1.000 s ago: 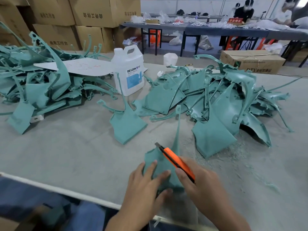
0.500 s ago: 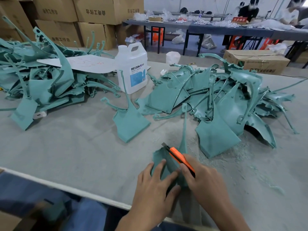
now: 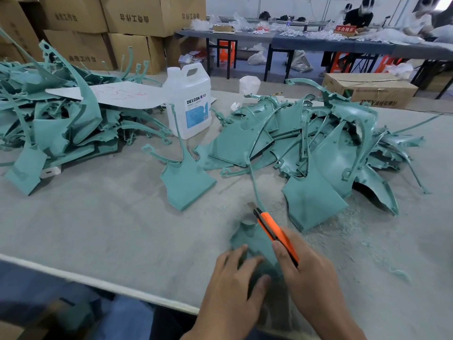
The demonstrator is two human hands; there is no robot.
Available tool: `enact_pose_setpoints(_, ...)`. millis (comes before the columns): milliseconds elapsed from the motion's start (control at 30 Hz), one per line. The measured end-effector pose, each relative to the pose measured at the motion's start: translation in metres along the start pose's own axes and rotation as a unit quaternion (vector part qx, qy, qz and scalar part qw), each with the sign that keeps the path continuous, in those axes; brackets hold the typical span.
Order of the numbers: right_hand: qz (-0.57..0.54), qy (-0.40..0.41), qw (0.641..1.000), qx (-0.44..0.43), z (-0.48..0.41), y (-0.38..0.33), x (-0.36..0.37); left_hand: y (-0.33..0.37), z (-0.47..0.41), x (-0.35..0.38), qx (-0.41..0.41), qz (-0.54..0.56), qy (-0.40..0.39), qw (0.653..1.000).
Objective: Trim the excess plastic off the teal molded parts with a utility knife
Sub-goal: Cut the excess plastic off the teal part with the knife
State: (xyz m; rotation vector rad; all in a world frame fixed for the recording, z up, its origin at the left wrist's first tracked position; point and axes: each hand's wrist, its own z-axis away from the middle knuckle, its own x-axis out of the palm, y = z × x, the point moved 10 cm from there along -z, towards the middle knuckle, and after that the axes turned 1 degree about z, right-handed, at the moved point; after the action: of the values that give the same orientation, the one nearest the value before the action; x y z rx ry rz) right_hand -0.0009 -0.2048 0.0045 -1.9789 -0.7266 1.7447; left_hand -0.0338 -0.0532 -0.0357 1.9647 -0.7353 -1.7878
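The teal part [image 3: 255, 241] lies at lower centre of the frame, near the front edge of the table [image 3: 98, 229]. It is probably light, thin and springy, with a stem likely to flex, so the broad plate looks the soundest place to hold. The left hand [image 3: 232, 285] grips that plate, fingers over its face and thumb at its edge. The right hand [image 3: 311, 273] is closed round the orange utility knife [image 3: 272, 229], blade out beside the stem's base. The part is matte teal, a fan-shaped plate narrowing to a slim curved stem.
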Motion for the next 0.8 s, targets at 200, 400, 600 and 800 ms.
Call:
enact_pose_setpoints(200, 0.013, -0.038, 0.998, 0.045, 0.017, 0.006, 0.010, -0.045, -0.025, -0.047, -0.094, 0.042, 0.164, 0.981)
enact_pose_setpoints(400, 0.058, -0.062, 0.995, 0.060, 0.021, 0.000, 0.019, -0.039, -0.053, -0.026, -0.072, -0.039, 0.089, 0.993)
enact_pose_setpoints(600, 0.109, -0.054, 0.991, 0.058, 0.016, 0.006, 0.014, -0.046, -0.055, -0.025, -0.076, 0.003, 0.099, 0.992)
enact_pose_setpoints(800, 0.075, -0.025, 0.996, 0.049, 0.020, 0.014, 0.000, -0.049, -0.055, -0.024, -0.074, 0.013, 0.105, 0.992)
